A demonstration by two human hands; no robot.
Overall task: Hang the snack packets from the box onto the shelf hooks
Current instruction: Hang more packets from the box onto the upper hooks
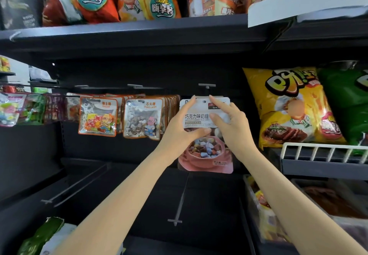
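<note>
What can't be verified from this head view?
- Whether the white-and-pink chocolate candy packet is threaded on the grey shelf hook: left hand and right hand cover its top.
- The supply box: none identifiable in the head view.
- Packet count behind the stone-candy packet: overlapped.

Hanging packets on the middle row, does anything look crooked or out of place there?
Mostly tidy. Only the white candy packet held by both hands, left hand and right hand, sits slightly tilted below the hook; whether it's threaded is unclear.
</note>
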